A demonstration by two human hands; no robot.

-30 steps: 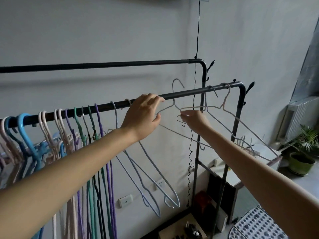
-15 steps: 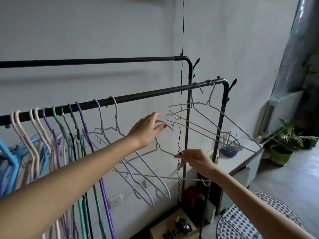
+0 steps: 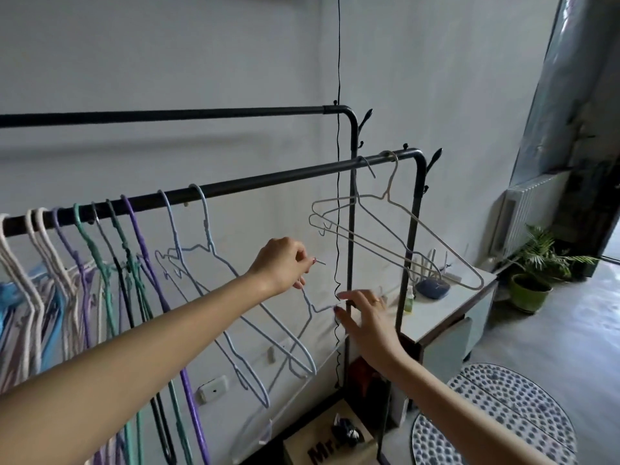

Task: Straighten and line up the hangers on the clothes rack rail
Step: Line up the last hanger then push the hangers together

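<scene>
Fingers [image 3: 303, 260] of left hand [image 3: 280, 263] pinch thin pale-blue wire hanger [image 3: 307, 302] off rail [image 3: 268, 179].

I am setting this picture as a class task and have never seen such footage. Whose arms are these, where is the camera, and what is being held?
No machine here: a person wears a camera on the head, looking forward and down, so both arms reach in from the bottom. The front rail of a black clothes rack carries coloured hangers bunched at the left and two pale wire hangers near its right end. The left hand pinches the hook of a loose wire hanger, off the rail. The right hand, fingers spread, touches its shoulder. Behind stands a small cabinet.
</scene>
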